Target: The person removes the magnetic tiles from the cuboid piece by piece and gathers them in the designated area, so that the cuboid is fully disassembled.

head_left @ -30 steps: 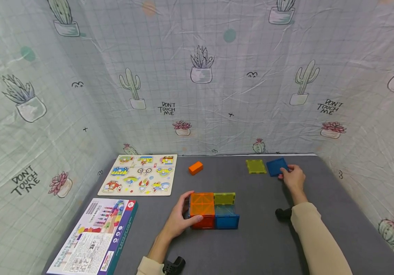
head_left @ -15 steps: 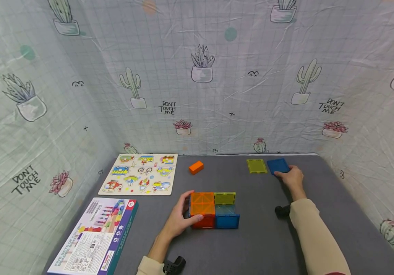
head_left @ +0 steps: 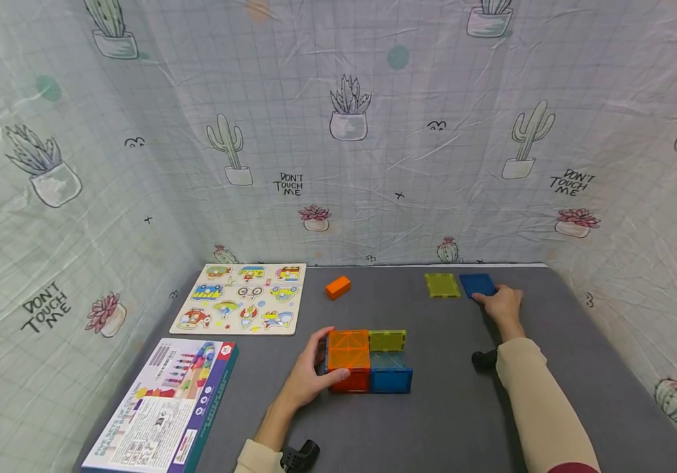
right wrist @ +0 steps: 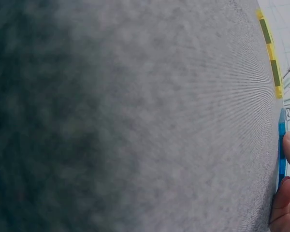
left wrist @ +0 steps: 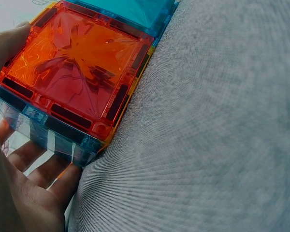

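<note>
One many-coloured, see-through plastic box (head_left: 359, 360) is gripped by the left hand (head_left: 307, 377); one flat blue plastic square (head_left: 477, 285) is pinched by the right hand (head_left: 503, 307) (by hard squeezing, the box could be broken).

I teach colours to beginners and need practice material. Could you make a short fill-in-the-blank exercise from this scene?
1. The left hand grips a tile structure whose flat top panel is ____.
2. The loose tile that the right hand touches is ____.
3. In the head view, the neighbouring tile, lying flat just left of that one, is ____.
4. The small block is to the ____ of the picture board in the head view.

Missing words: orange; blue; yellow; right.
</note>
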The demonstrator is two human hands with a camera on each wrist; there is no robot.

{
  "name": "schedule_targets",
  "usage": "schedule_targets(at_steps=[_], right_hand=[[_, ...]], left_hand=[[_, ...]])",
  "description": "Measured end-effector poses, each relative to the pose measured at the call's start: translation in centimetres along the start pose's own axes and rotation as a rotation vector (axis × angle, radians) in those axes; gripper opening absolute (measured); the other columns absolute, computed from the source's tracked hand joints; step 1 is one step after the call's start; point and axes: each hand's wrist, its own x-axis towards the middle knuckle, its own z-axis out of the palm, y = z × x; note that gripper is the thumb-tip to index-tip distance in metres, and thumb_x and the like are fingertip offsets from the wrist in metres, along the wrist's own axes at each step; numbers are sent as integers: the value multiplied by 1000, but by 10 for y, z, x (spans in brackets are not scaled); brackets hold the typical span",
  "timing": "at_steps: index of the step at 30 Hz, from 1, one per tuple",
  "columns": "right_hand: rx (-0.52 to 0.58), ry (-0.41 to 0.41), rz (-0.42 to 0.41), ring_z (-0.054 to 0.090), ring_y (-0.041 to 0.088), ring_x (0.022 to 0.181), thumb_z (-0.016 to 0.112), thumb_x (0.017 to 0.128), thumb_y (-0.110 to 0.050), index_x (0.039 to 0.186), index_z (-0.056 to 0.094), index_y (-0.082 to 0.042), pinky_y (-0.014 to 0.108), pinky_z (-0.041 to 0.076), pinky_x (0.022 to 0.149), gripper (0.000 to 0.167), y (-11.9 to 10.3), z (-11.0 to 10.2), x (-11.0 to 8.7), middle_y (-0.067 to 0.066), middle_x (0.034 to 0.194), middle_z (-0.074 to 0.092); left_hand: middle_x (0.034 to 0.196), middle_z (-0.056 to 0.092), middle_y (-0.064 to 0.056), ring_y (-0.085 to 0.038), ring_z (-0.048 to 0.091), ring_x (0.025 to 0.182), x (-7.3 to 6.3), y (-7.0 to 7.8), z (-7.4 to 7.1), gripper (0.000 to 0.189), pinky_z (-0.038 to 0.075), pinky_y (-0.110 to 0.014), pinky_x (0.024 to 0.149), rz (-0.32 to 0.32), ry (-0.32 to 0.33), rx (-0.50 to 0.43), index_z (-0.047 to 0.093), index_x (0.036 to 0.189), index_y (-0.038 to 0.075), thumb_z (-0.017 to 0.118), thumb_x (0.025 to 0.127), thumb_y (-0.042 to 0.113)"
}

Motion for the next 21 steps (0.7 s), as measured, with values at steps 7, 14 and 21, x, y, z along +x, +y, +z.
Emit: schedule_targets(at_steps=[7,14,21], right_hand=[[17,1,-7,27,51,133,66,95,-28,139,40,21,57,30,113,71,2,1,0,41,134,44],[63,11,2,25,51,135,65,95,-31,141,36,22,57,29,114,76,5,0,-2,42,136,39],[174,-39,32,30,53,135,61,98,-35,148,28,16,60,33,111,79,4,-6,-7,43,148,20]], left_hand=[[144,48,-4,-21,52,125,0,1,1,81,43,-20,106,4,3,-7,33,153,17,77,85,22],[143,49,-4,-20,54,122,0,0,0,80,44,-21,105,20,-7,0,33,153,16,76,86,22],[144,49,-1,-19,52,125,0,0,0,81,42,-23,109,23,7,19,34,153,16,77,85,26]])
